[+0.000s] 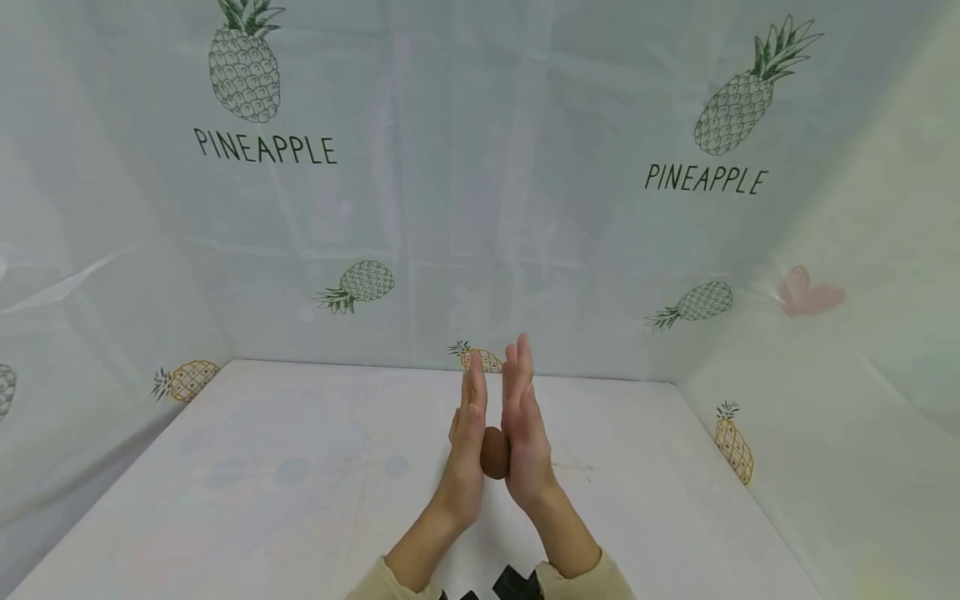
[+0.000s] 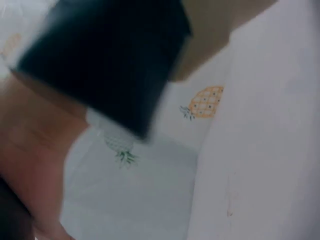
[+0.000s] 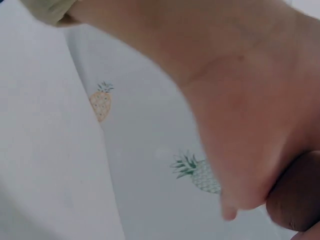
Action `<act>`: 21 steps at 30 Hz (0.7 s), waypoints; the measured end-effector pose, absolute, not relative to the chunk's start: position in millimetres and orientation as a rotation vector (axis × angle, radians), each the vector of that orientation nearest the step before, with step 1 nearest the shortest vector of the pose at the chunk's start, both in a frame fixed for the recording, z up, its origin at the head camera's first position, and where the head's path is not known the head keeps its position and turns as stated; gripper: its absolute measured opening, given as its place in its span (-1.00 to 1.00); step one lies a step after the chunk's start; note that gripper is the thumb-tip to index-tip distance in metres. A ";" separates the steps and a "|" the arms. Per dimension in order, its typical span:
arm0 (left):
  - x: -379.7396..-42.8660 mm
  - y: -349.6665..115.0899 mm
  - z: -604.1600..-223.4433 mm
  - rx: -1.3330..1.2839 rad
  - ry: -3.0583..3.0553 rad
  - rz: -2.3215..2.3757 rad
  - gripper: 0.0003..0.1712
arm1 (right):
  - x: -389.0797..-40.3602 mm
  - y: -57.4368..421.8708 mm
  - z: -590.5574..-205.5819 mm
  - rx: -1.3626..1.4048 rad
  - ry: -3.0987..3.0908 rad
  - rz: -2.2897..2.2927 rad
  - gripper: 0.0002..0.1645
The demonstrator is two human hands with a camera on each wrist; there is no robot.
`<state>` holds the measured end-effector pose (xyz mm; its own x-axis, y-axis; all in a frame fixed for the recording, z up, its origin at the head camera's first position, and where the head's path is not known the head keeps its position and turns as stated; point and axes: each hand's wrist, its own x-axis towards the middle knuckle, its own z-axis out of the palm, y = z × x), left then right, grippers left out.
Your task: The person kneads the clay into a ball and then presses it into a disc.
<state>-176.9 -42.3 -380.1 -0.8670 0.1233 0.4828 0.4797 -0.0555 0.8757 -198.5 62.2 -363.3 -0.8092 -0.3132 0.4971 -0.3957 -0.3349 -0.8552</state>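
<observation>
Between the two upright palms sits a brown egg-shaped lump (image 1: 494, 454), smooth like modelling clay. My left hand (image 1: 467, 458) presses its left side with straight fingers pointing up and away. Against the other side lies the palm of my right hand (image 1: 527, 450), its fingers also straight. The pair is raised above the white table, near its middle. In the right wrist view, the lump (image 3: 295, 200) shows a small crease at its lower end beside the palm. The left wrist view catches only the wrist and lower part of the left hand (image 2: 37, 165); the lump is out of sight there.
A white table (image 1: 300, 500) with faint smudges spreads under the hands. Pale sheeting (image 1: 480, 208) printed with pineapples hangs behind it and along both sides. Beige sleeves (image 1: 588, 581) and dark wrist bands (image 1: 517, 583) show at the bottom edge.
</observation>
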 end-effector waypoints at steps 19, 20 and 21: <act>-190.2 -59.1 -381.3 -0.527 -1.981 -1.948 -0.27 | -186.1 50.8 -360.6 1.079 -1.819 2.286 -0.28; -190.4 -57.9 -382.9 -0.528 -1.988 -1.950 -0.27 | -186.0 52.5 -359.3 1.079 -1.813 2.284 -0.28; -190.2 -56.6 -384.3 -0.535 -1.993 -1.953 -0.28 | -186.3 54.2 -358.1 1.078 -1.808 2.281 -0.27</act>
